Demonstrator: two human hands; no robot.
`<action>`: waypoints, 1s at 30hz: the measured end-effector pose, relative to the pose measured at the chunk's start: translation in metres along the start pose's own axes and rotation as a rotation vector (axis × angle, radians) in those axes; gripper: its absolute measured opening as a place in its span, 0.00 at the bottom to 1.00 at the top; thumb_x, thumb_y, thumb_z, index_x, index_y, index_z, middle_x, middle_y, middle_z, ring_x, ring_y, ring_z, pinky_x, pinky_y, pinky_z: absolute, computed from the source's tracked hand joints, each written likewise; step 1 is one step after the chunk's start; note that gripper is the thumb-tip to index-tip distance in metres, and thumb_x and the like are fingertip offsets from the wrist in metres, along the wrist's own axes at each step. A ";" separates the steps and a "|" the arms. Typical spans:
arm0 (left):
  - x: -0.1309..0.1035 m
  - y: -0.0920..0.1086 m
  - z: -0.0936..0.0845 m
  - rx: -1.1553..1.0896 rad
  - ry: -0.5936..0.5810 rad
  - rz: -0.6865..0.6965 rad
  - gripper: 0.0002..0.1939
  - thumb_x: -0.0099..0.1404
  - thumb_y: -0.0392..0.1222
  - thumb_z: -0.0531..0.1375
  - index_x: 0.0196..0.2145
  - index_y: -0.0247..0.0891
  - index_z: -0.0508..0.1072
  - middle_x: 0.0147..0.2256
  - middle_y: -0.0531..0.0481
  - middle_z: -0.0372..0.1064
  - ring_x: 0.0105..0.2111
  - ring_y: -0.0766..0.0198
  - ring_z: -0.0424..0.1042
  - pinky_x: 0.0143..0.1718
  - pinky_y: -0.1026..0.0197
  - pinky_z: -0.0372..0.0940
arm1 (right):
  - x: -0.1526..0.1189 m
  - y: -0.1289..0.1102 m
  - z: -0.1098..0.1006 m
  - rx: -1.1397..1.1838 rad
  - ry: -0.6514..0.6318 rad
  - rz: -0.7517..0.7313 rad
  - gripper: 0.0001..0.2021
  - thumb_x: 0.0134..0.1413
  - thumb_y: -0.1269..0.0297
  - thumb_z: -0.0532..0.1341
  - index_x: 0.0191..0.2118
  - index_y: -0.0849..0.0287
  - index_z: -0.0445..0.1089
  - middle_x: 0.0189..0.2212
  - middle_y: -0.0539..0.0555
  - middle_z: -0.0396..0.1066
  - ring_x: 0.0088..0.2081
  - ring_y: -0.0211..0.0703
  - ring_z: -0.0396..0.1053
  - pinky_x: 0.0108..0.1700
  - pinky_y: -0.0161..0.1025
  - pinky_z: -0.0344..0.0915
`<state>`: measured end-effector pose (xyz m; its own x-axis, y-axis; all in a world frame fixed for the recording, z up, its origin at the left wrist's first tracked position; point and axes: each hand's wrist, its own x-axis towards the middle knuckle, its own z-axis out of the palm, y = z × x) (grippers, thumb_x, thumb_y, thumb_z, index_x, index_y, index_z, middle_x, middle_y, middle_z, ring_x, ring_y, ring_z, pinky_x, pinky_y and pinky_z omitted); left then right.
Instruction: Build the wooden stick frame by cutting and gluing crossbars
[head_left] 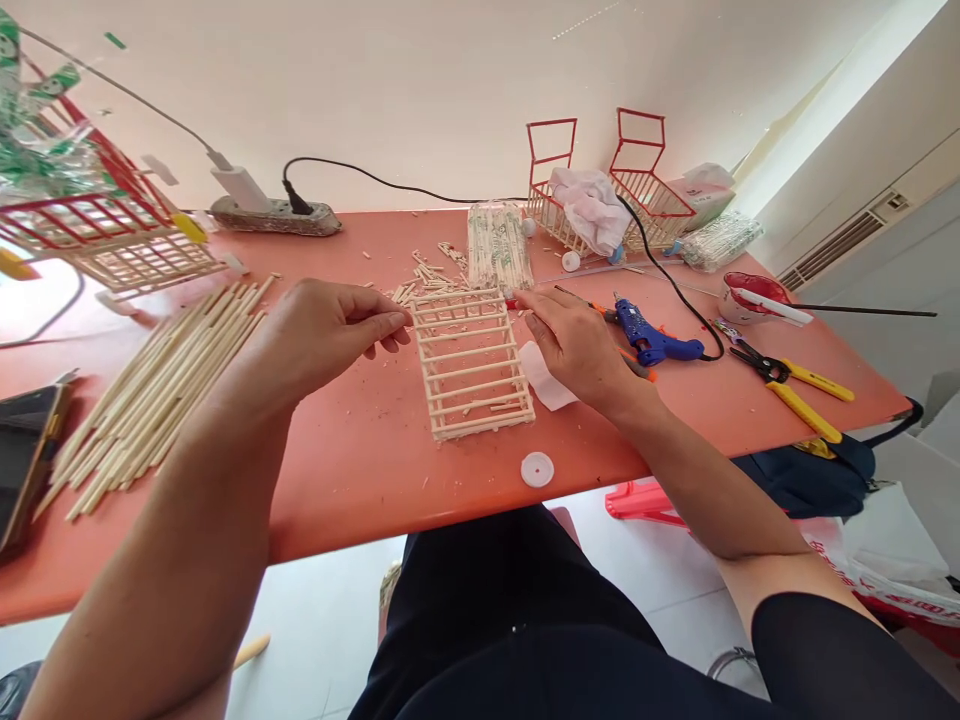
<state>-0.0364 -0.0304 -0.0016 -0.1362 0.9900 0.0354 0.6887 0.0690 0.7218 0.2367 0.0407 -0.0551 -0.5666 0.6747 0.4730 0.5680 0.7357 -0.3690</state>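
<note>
A small lattice frame (pixel 471 365) made of pale wooden sticks lies on the orange table (pixel 360 450) in front of me. My left hand (pixel 330 335) rests at its far left corner, fingertips pinched on the end of a thin stick there. My right hand (pixel 574 345) touches the frame's far right corner, fingers bent over the top rail. A white paper scrap (pixel 546 378) lies under my right palm.
A pile of long sticks (pixel 150 390) lies left. A blue glue gun (pixel 652 338), yellow-handled pliers (pixel 795 385) and a red bowl (pixel 750 295) sit right. Red-and-wood miniature carts (pixel 637 180) and a stick packet (pixel 496 245) stand behind; a power strip (pixel 274 215) far left; a white disc (pixel 537 469) near the edge.
</note>
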 end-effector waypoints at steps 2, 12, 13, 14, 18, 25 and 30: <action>0.000 -0.003 0.001 0.007 0.013 0.027 0.12 0.61 0.54 0.61 0.26 0.47 0.78 0.30 0.49 0.80 0.35 0.54 0.80 0.36 0.56 0.73 | 0.000 -0.003 -0.001 -0.003 0.000 -0.015 0.22 0.77 0.63 0.50 0.64 0.61 0.76 0.60 0.64 0.79 0.62 0.56 0.76 0.68 0.53 0.68; -0.003 -0.006 0.005 0.172 0.090 0.135 0.12 0.65 0.49 0.58 0.30 0.46 0.79 0.30 0.51 0.82 0.32 0.55 0.79 0.37 0.54 0.68 | -0.001 -0.015 -0.008 0.016 -0.020 -0.027 0.23 0.76 0.65 0.50 0.65 0.58 0.76 0.61 0.61 0.80 0.63 0.55 0.75 0.70 0.53 0.67; -0.004 -0.005 0.005 0.184 0.097 0.137 0.11 0.64 0.49 0.58 0.30 0.46 0.79 0.30 0.51 0.82 0.32 0.55 0.80 0.37 0.54 0.69 | -0.001 -0.015 -0.008 0.017 -0.020 -0.029 0.23 0.76 0.65 0.50 0.65 0.59 0.76 0.61 0.61 0.80 0.63 0.55 0.75 0.70 0.53 0.67; -0.004 -0.003 0.006 0.205 0.107 0.141 0.11 0.65 0.48 0.57 0.30 0.46 0.79 0.30 0.52 0.82 0.32 0.55 0.80 0.38 0.55 0.69 | -0.001 -0.015 -0.008 0.016 -0.022 -0.031 0.23 0.76 0.65 0.50 0.65 0.60 0.76 0.61 0.62 0.79 0.63 0.55 0.75 0.69 0.53 0.67; -0.005 0.003 0.008 0.290 0.148 0.162 0.12 0.66 0.46 0.56 0.28 0.46 0.77 0.30 0.52 0.82 0.33 0.54 0.80 0.41 0.55 0.70 | -0.001 -0.013 -0.007 0.003 -0.031 -0.032 0.23 0.77 0.64 0.50 0.65 0.62 0.76 0.62 0.63 0.79 0.63 0.55 0.75 0.69 0.52 0.68; -0.005 0.003 0.009 0.307 0.162 0.199 0.12 0.68 0.44 0.56 0.27 0.46 0.75 0.29 0.52 0.80 0.33 0.54 0.80 0.41 0.56 0.69 | -0.002 -0.015 -0.005 -0.032 -0.028 -0.033 0.24 0.77 0.64 0.50 0.66 0.66 0.75 0.62 0.66 0.78 0.65 0.57 0.74 0.70 0.52 0.67; -0.005 0.001 0.011 0.301 0.164 0.216 0.13 0.69 0.45 0.56 0.27 0.46 0.75 0.29 0.52 0.81 0.32 0.55 0.79 0.40 0.55 0.69 | -0.003 -0.015 -0.006 -0.030 -0.038 -0.022 0.24 0.77 0.64 0.51 0.67 0.62 0.75 0.63 0.65 0.78 0.66 0.56 0.74 0.71 0.53 0.67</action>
<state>-0.0272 -0.0335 -0.0087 -0.0601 0.9547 0.2913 0.8882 -0.0820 0.4520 0.2331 0.0272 -0.0466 -0.6010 0.6606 0.4498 0.5725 0.7486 -0.3345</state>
